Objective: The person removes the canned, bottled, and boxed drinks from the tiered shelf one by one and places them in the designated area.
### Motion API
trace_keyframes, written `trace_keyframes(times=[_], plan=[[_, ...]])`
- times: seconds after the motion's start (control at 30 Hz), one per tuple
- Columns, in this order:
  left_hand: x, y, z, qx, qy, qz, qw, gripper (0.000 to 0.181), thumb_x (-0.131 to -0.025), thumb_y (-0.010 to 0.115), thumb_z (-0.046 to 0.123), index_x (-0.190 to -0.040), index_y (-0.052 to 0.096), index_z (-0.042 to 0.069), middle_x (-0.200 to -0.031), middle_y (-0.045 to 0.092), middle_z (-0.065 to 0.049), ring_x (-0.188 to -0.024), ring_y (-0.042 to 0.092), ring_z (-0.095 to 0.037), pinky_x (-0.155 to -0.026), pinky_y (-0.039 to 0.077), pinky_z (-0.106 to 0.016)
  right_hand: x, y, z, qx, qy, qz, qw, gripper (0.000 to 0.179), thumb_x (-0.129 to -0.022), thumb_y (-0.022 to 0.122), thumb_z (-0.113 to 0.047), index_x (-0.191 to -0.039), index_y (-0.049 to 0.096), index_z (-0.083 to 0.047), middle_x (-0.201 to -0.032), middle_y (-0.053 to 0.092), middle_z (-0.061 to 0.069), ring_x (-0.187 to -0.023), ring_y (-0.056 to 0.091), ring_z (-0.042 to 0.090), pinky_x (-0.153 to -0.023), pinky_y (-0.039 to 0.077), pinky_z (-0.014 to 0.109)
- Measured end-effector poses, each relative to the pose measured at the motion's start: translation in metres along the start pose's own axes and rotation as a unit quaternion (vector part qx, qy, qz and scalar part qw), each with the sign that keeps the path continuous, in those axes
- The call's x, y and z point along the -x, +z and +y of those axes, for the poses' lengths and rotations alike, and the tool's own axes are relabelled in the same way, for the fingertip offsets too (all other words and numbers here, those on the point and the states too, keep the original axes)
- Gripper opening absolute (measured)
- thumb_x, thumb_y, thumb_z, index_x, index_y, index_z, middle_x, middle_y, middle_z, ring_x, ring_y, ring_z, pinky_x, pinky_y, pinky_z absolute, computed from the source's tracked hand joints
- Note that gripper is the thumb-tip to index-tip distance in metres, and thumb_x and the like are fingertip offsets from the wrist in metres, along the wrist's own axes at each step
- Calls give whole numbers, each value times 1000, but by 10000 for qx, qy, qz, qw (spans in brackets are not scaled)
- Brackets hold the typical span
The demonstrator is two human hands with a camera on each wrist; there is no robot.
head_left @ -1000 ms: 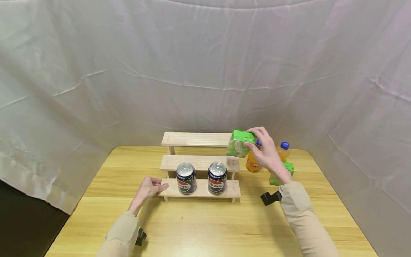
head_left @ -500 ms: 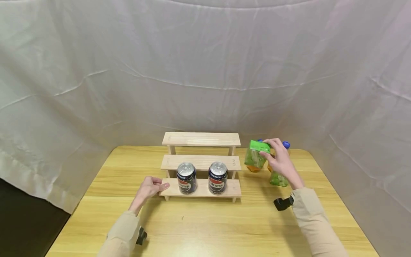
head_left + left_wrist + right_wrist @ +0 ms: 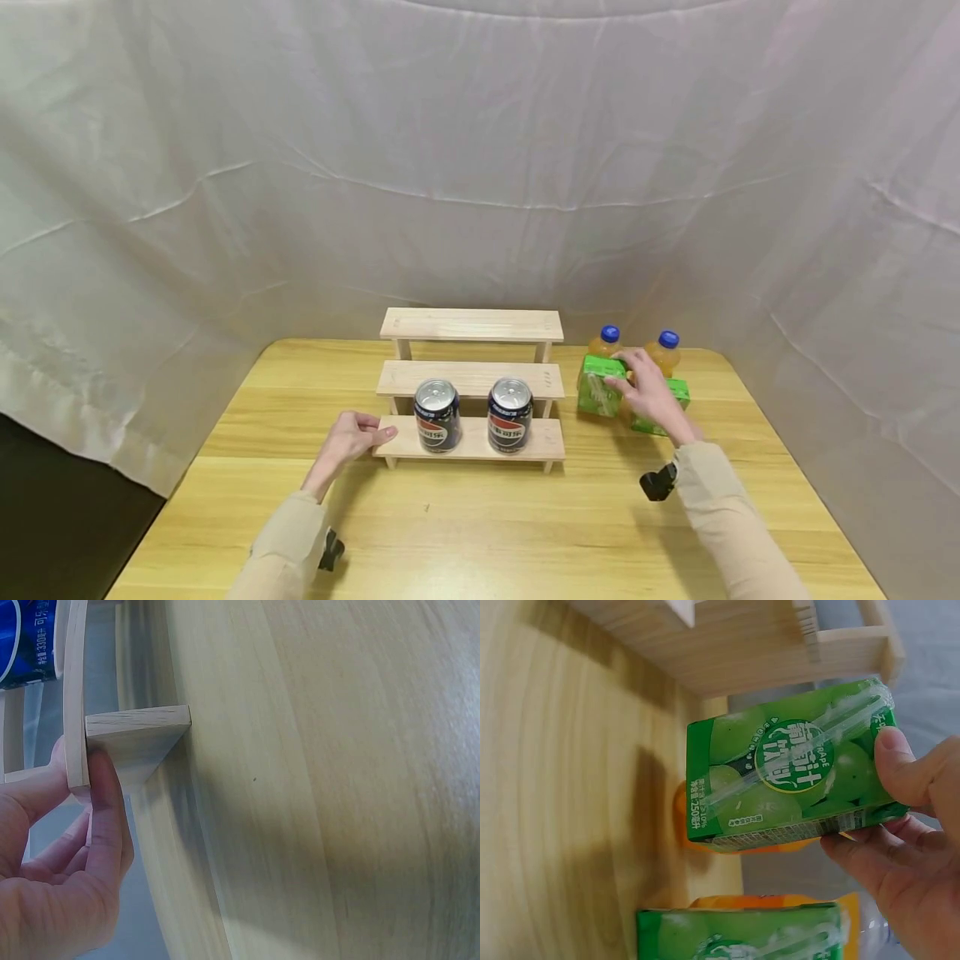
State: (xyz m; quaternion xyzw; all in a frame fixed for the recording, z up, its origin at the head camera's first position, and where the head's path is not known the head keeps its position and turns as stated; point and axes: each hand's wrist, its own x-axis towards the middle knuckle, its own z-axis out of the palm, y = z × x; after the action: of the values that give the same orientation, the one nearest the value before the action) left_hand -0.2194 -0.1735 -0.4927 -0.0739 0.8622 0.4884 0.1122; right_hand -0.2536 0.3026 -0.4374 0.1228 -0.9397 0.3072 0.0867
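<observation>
In the head view, my right hand (image 3: pixel 651 393) grips a green grape juice carton (image 3: pixel 600 396) by its top end, thumb on one side and fingers on the other. The carton (image 3: pixel 795 765) stands upright, close to the table at the right of a three-step wooden rack (image 3: pixel 472 323); I cannot tell whether it touches the tabletop. My left hand (image 3: pixel 347 437) pinches the left end of the rack's lowest board (image 3: pixel 76 697) between thumb and fingers. Two dark blue Pepsi cans, a left can (image 3: pixel 437 417) and a right can (image 3: pixel 510 417), stand on that board.
Behind the held carton is an orange drink bottle (image 3: pixel 602 343) with a blue cap. Another orange bottle (image 3: pixel 663 356) stands to its right, with a second green carton (image 3: pixel 678 392) before it. A pale curtain (image 3: pixel 480 167) surrounds the wooden table (image 3: pixel 465 542).
My right hand carried the juice carton from beside the rack's upper steps rightward, then down in front of the left orange bottle. The left hand has kept its place on the lowest board.
</observation>
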Motion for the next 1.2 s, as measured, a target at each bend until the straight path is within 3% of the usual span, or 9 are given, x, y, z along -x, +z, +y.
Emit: trace_keyframes(times=[0.17,0.43,0.7,0.83,0.9,1.03,1.13,1.2], plan=[[-1,1,-1,24,28,10,10000,57,-87,78,20,-124,57,-17,-113,68,-32,-95,70,-31,-90,60,-44,-1,5,9,57,27,-162,9998,38,-97,64,-9,-129,55,9,-129,55,34,-109,58,45,-92,53,60],[0,0,0,26,-26,17,10000,56,-87,79,21,-123,58,-17,-111,69,-31,-94,70,-30,-88,60,-42,-3,10,14,52,50,-320,9995,31,-97,64,-6,-123,58,8,-125,58,34,-109,61,45,-91,56,59],[0,0,1,15,-3,-4,10000,57,-87,78,22,-124,57,-17,-114,68,-33,-97,70,-33,-91,60,-44,-1,13,14,401,-65,-408,9983,31,-96,64,-3,-124,57,9,-117,61,29,-100,61,38,-85,56,53],[-1,-1,-1,8,33,16,10000,57,-87,79,21,-123,58,-17,-112,68,-32,-96,70,-31,-89,60,-43,-2,10,12,458,-109,-429,9980,37,-97,59,2,-132,53,12,-126,58,33,-106,60,42,-89,55,56],[-1,-1,-1,23,46,20,10000,57,-87,78,21,-123,58,-18,-112,69,-32,-95,70,-30,-88,61,-43,-1,7,10,472,-129,-426,9979,41,-96,58,4,-136,50,13,-132,55,34,-102,61,40,-88,55,54],[-1,-1,-2,40,18,9,10000,57,-87,78,21,-124,57,-18,-114,68,-33,-96,70,-32,-89,60,-43,3,4,2,409,-234,-82,9989,43,-96,60,2,-136,51,11,-133,56,33,-105,60,42,-91,53,56],[-2,0,-2,47,-34,7,10000,58,-86,78,22,-124,57,-17,-115,67,-33,-100,69,-35,-92,60,-44,7,6,-8,226,-460,486,9975,40,-94,65,-1,-132,56,8,-129,59,29,-114,57,46,-96,50,62],[-2,0,-1,28,-35,-18,10000,59,-87,78,22,-125,56,-17,-116,67,-33,-102,68,-36,-93,59,-45,8,10,-15,85,-687,845,9940,38,-93,68,-2,-129,59,7,-125,61,28,-111,58,45,-94,50,61]])
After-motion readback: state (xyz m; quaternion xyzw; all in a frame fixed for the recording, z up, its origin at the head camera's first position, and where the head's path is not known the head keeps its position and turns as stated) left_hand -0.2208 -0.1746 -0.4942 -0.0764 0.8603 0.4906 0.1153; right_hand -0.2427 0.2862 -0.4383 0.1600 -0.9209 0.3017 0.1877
